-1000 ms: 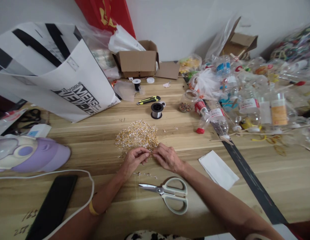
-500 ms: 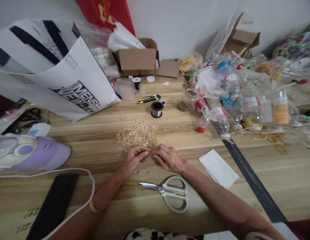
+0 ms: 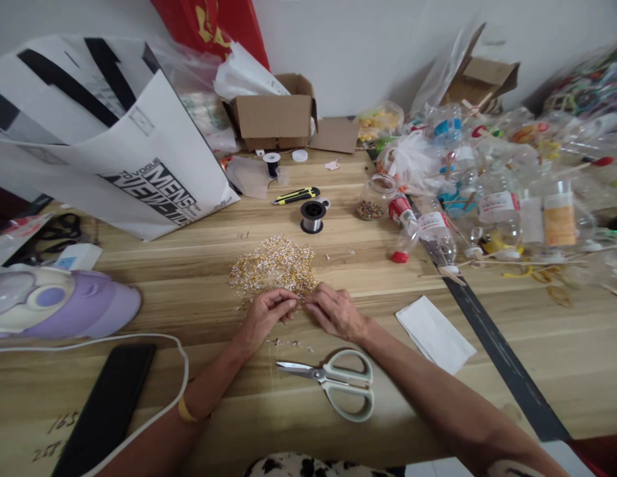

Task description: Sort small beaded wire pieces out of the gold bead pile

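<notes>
My left hand point(image 3: 272, 311) is closed in a pinch at the near edge of a pile of small gold and silver beads point(image 3: 276, 264). Close beside it, my right hand point(image 3: 335, 310) also has its fingers pressed together. Whatever the fingertips hold is too small to make out. A short beaded strand point(image 3: 291, 344) lies on the wood just below the hands. Nearer to me rest scissors point(image 3: 328, 381) with pale handles, their blades pointing left. Beyond the pile stands a spool of clear thread point(image 3: 312, 218).
A yellow and black box cutter point(image 3: 295, 195) and a dark thread spool point(image 3: 272, 165) lie farther back. Folded white paper point(image 3: 435, 334) is right of my arm. Plastic bottles point(image 3: 497, 199) crowd the right side. A black phone point(image 3: 107, 404) and white cable point(image 3: 181, 354) lie left.
My right hand has shifted very slightly at the fingers. Both hands otherwise stay in the same place at the pile's edge.
</notes>
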A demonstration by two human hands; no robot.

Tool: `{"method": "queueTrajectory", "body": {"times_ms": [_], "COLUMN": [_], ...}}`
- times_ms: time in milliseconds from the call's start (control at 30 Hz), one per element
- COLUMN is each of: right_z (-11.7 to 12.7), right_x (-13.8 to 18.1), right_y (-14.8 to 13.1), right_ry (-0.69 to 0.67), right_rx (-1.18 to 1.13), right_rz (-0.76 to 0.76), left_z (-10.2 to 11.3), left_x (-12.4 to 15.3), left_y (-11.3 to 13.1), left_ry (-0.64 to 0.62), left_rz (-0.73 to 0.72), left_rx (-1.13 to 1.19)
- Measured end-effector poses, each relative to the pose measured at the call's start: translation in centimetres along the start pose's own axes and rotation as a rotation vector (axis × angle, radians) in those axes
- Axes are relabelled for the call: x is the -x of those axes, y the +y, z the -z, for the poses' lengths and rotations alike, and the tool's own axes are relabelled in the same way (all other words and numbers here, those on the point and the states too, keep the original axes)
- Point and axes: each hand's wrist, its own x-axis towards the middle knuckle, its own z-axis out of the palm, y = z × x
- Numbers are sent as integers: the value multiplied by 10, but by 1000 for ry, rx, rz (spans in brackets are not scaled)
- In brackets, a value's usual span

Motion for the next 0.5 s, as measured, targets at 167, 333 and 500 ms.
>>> {"method": "queueTrajectory", "body": {"times_ms": [167,333,500], "right_z": [0,-1,-1], "right_x": [0,1,1], "right_y": [0,1,1], "right_ry": [-11,-16,-28], "right_rx": [0,6,5], "right_rz": [3,1,-12], "left_z": [0,0,0], "left_x": [-1,-1,0], "left_y": [-1,-1,-1], "left_ry": [-9,-5,-3], "left_rz": [-3,-3,6], "left_rx": [3,10,-2]}}
